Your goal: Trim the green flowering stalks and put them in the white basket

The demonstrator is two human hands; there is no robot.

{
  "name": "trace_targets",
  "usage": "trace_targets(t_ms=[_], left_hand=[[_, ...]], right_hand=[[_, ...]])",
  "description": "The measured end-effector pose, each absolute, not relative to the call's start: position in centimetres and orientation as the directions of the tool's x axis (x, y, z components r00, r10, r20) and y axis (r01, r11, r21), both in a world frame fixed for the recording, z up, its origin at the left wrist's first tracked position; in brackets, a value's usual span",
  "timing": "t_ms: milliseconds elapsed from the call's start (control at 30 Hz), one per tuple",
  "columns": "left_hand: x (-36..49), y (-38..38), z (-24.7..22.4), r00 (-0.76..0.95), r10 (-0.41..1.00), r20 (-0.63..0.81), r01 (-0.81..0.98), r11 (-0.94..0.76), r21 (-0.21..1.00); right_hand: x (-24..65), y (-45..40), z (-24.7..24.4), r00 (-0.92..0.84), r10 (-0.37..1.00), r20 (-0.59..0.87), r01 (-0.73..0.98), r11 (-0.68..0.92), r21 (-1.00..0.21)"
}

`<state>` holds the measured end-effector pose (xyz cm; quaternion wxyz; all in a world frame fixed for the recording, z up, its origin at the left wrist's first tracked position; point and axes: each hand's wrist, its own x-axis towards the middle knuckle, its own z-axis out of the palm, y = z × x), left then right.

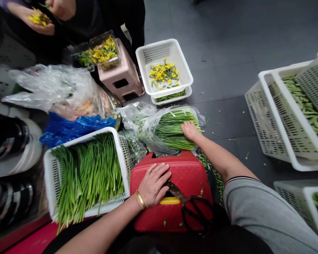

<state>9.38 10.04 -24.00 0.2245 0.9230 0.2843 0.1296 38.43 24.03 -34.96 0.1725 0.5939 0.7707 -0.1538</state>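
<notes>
My left hand (154, 184) lies flat on a red plastic stool (145, 176), its fingers spread over the top. Beside its fingertips, black-handled scissors (197, 210) with dark, stained blades rest on the same stool. Farther forward, my right hand (190, 130) reaches onto a bundle of thin green stems (172, 128) in a clear plastic bag (148, 128); its fingers are curled at the near-right part of the bundle, and their tips are partly hidden among the stems. A white basket (48, 176) on the left holds long green chives (90, 173).
Ahead stand a white basket (187, 76) of yellow flowers and a pink stool (122, 77) bearing flower boxes. Blue (76, 127) and clear bags lie left. White baskets (278, 106) of green pods stand right. Another person's hands (63, 8) hold yellow flowers. Scraps dot the floor.
</notes>
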Motion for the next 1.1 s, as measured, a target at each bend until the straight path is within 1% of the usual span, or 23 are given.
trace_targets(t_ms=[100,200,433,600,800,1100], left_hand=[[9.5,10.2,-23.9,0.807,0.573,0.147,0.437,-0.745,0.504],[9.6,10.3,-23.8,0.808,0.563,0.172,0.416,-0.753,0.509],[9.7,10.3,-24.0,0.797,0.573,0.193,0.418,-0.752,0.51],[9.7,10.1,-24.7,0.778,0.594,0.207,0.432,-0.744,0.51],[9.8,10.4,-24.5,0.781,0.594,0.193,0.427,-0.733,0.53],[10.0,10.3,-24.4,0.769,0.616,0.174,0.432,-0.7,0.568]], right_hand=[[38.2,24.6,-34.4,-0.234,0.847,-0.477,0.968,0.248,-0.034],[37.9,25.5,-33.5,-0.249,0.846,-0.472,0.963,0.27,-0.024],[37.5,26.3,-30.2,-0.276,0.816,-0.508,0.946,0.324,0.005],[37.6,25.7,-25.1,-0.268,0.823,-0.501,0.936,0.346,0.069],[36.6,23.4,-18.3,-0.174,0.869,-0.463,0.933,0.296,0.206],[35.6,21.1,-10.9,-0.094,0.895,-0.437,0.902,0.262,0.342]])
